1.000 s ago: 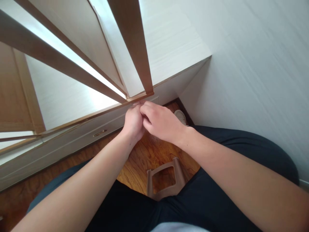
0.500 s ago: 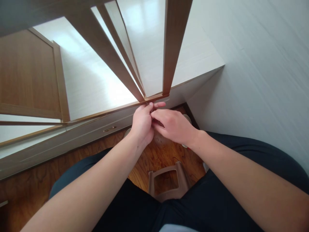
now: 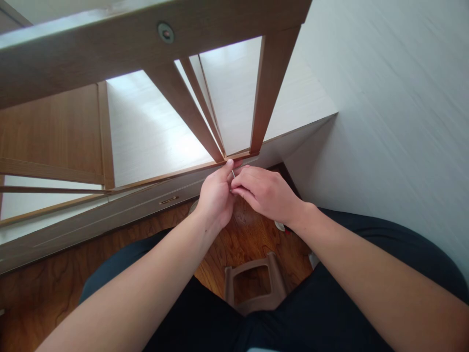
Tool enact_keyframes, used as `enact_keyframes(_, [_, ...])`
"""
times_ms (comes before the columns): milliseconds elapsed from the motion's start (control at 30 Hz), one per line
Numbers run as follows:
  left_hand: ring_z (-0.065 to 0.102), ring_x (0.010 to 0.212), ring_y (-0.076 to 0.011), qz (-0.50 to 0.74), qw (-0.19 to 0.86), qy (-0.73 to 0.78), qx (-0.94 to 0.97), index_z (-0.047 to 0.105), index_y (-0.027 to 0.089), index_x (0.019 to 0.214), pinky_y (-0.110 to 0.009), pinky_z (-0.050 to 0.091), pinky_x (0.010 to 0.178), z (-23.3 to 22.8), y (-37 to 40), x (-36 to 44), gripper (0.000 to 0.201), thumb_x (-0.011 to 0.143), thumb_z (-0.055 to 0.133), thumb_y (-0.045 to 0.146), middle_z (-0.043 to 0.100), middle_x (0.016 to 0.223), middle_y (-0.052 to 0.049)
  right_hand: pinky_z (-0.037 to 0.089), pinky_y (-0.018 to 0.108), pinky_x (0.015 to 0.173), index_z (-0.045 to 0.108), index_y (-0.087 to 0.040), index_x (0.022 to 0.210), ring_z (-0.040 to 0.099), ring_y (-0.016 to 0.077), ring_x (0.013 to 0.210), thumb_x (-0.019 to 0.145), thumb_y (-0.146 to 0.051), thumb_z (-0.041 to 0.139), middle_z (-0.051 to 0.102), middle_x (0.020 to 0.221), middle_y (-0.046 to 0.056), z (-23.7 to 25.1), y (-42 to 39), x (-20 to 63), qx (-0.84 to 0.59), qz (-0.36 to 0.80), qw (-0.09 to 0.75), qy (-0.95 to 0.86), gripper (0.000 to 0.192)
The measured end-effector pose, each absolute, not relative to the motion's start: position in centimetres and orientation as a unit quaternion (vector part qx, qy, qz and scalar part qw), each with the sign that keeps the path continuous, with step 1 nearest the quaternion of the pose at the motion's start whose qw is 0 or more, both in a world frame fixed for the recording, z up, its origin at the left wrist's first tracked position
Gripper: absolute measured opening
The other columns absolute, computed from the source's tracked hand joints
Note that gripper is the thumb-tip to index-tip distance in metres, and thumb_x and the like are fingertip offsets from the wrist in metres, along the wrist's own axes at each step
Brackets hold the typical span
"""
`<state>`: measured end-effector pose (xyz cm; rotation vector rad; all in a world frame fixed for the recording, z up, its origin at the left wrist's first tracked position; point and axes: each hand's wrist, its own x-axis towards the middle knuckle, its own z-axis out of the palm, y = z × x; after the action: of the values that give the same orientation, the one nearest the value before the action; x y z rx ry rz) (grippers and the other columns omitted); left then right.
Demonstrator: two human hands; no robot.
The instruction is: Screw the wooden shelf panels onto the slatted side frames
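Thumb and fingers of my right hand are pinched on a thin metal rod, only a short length of which shows. My left hand is closed just under the lower wooden rail, its thumb raised beside the rod and its fingertips reaching under the rail. What the left fingers grip is hidden. Both hands meet below the foot of the wooden slats. Higher up, a thick wooden rail crosses the view, with a recessed bolt in it.
A pale board lies behind the slats, with a brown wooden panel at left. Below runs a pale drawer front with a handle. A pale wall stands right. A brown plastic stool is on the wood floor between my legs.
The view has tilted so the upper rail and its bolt now show. My right fingers have shifted slightly, and the metal rod is more visible. Both hands stay together under the lower rail.
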<state>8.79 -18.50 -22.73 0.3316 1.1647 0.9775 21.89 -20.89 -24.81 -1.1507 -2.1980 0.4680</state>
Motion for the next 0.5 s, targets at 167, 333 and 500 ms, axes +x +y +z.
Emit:
enact_keyframes(167, [0.062,0.068,-0.0120,0.440,0.712,0.520,0.170,0.073,0.010,0.087,-0.023,0.046,0.063,-23.09,-18.53,8.52,0.017,0.091,0.067,0.025,0.070,0.076,-0.005,0.052,0.034,0.090,0.065,-0.019,0.096,0.067,0.0210,0.100,0.103,-0.020,0.051,0.073,0.100,0.006,-25.01,-20.86,21.86,-0.447,0.175,0.314,-0.819,0.015])
enact_keyframes(333, [0.063,0.070,-0.0137,0.429,0.700,0.539,0.190,0.075,0.011,0.087,-0.024,0.046,0.062,-23.38,-18.39,8.57,0.017,0.090,0.065,0.024,0.072,0.081,-0.006,0.051,0.033,0.089,0.066,-0.019,0.097,0.068,0.0213,0.099,0.103,-0.022,0.053,0.074,0.099,0.006,-25.19,-20.83,21.89,-0.465,0.174,0.305,-0.812,0.015])
enact_keyframes(500, [0.065,0.075,-0.0162,0.423,0.695,0.547,0.199,0.075,0.013,0.085,-0.025,0.046,0.063,-23.71,-18.22,8.63,0.022,0.092,0.061,0.027,0.073,0.086,-0.009,0.050,0.033,0.086,0.066,-0.020,0.095,0.067,0.0207,0.097,0.102,-0.022,0.054,0.074,0.100,0.006,-25.31,-20.71,21.99,-0.470,0.182,0.298,-0.811,0.014])
